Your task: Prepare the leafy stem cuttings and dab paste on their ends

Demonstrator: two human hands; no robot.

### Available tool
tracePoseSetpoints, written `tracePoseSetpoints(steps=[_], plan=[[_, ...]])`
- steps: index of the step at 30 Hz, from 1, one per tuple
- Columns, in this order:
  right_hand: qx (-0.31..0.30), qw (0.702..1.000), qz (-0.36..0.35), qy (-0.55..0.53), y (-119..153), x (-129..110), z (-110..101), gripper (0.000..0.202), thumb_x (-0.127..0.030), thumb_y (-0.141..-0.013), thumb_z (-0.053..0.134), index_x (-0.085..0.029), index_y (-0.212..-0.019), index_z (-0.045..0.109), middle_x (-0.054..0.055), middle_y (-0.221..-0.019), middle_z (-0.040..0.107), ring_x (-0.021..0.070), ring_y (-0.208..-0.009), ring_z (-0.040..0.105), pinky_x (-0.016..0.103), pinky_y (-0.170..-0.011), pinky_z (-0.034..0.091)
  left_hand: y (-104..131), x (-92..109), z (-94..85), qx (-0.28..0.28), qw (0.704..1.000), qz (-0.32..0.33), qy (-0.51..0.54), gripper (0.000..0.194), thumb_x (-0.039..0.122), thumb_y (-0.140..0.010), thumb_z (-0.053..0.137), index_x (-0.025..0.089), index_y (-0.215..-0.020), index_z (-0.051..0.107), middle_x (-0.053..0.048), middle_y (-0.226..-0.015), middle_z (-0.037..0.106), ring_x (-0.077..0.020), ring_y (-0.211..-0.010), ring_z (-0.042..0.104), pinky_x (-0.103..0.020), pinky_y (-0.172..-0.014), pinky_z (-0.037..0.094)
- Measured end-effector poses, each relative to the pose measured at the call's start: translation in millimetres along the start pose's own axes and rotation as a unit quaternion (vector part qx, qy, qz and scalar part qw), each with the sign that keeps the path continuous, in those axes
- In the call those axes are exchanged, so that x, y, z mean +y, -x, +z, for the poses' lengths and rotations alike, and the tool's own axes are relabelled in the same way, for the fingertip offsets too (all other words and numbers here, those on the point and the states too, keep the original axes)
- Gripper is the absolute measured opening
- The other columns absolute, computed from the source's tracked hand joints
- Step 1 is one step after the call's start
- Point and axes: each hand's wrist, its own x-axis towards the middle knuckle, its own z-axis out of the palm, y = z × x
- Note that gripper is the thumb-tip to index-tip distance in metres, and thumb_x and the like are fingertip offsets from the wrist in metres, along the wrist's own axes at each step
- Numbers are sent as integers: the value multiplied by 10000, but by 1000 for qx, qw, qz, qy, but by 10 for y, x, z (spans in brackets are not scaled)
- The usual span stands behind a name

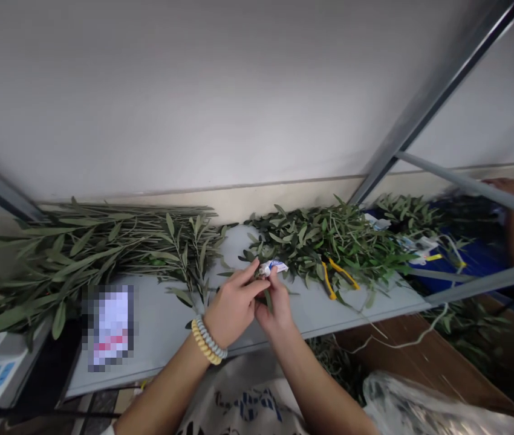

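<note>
White-and-blue packet [279, 266] is, in the head view, pinched at the fingertips of both hands, over the grey shelf [157, 326]: the left hand [232, 302] grasps its left end, and the right hand [279, 302] has its thumb against it. Whether the curled fingers grip anything more, I cannot tell. Yellow-handled pliers [344, 274] lie to the right against a leafy heap [311, 232]; long leafy stems [148, 241] lie left.

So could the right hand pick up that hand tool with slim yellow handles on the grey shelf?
Probably yes. The yellow-handled tool lies to the right of the right hand, its handles uncovered. That hand seems to hold a small white-and-blue packet, though, so it may need freeing first.
</note>
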Motion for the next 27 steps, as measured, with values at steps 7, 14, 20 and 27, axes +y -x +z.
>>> tracePoseSetpoints(steps=[7, 14, 20, 27], plan=[[2, 999, 41, -33, 63, 17, -5, 287, -439, -730, 681, -172, -647, 619, -31, -553, 625, 85, -478, 540, 188, -485, 454, 95, 24, 11, 12, 999, -28, 12, 400, -22, -766, 454, 199, -1033, 653, -112, -1320, 507, -220, -1115, 558, -388, -918, 516], [13, 998, 62, -20, 73, 0, 76, 305, -421, -773, 646, -166, -611, 605, -33, -500, 593, 84, -446, 525, 191, -458, 447, 161, -8, 6, 36, 999, -30, 21, 392, -25, -761, 457, 196, -1014, 660, -113, -1321, 506, -209, -1117, 557, -357, -929, 509], [-59, 998, 12, 10, 23, -218, 128, 350, -456, -772, 632, -181, -581, 531, -58, -470, 503, 64, -404, 444, 182, -398, 385, 201, -63, -4, 66, 995, -30, 63, 450, -59, -739, 447, 198, -1050, 645, -109, -1328, 498, -200, -1137, 549, -341, -939, 504], [-106, 974, -198, 10, -67, -881, 312, 423, -392, -721, 698, -170, -513, 404, -87, -441, 396, 39, -393, 387, 156, -368, 347, 309, -181, -86, 133, 979, -61, 139, 367, -9, -778, 463, 208, -992, 667, -109, -1292, 530, -146, -925, 646, -273, -808, 556]])
